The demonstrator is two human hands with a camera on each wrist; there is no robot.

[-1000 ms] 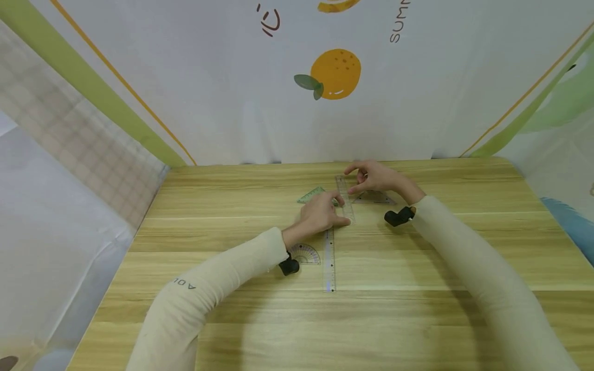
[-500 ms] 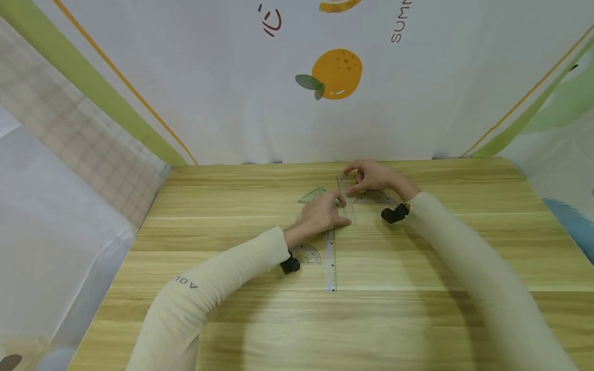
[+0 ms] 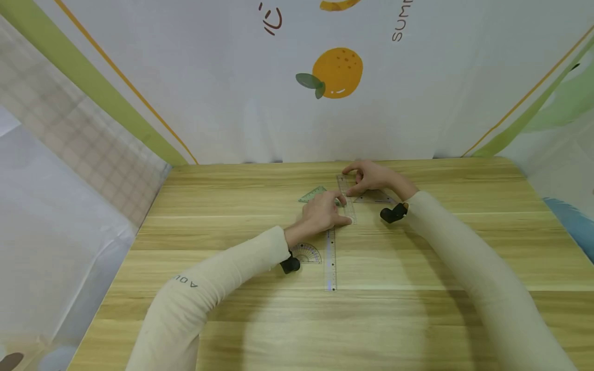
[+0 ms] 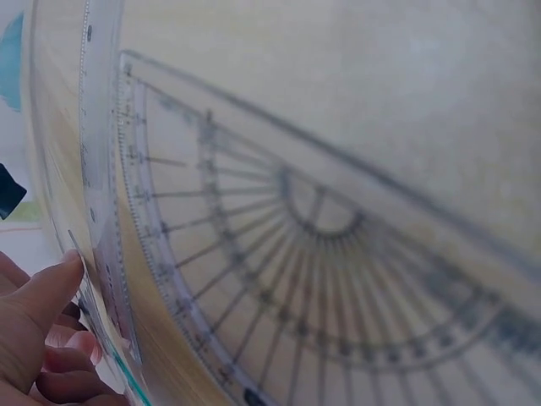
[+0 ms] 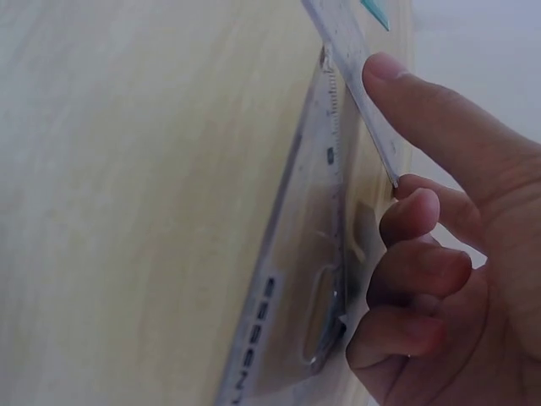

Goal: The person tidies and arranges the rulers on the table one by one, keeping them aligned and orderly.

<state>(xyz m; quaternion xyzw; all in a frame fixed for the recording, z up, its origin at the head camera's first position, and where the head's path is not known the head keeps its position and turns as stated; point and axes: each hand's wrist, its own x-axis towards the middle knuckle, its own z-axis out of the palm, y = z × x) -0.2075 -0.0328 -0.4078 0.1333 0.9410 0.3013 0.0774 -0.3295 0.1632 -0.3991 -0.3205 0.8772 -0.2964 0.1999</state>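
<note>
A clear ruler (image 3: pixel 344 183) lies slightly slanted toward the back of the table. My left hand (image 3: pixel 321 212) holds its near part, thumb at the near end and fingers curled over its left side. At the far end, my right hand (image 3: pixel 374 176) pinches it between thumb and index finger; the right wrist view shows the thumb (image 5: pixel 387 68) against the ruler's edge. A green set square (image 3: pixel 312 195) is partly covered by the left hand. Below the right hand lies a clear set square (image 3: pixel 374 197). A second clear ruler (image 3: pixel 330 268) extends toward me, its far end hidden.
A clear protractor (image 3: pixel 307 253) lies left of the second ruler, close to the left wrist's black camera (image 3: pixel 290 264). Another black camera (image 3: pixel 393 213) hangs at the right wrist. Behind the wooden table (image 3: pixel 223 196) hangs a white printed cloth (image 3: pixel 223 103).
Both hands stay on the slanted ruler with almost no movement. The right wrist and forearm have shifted slightly left. The other pieces lie where they were.
</note>
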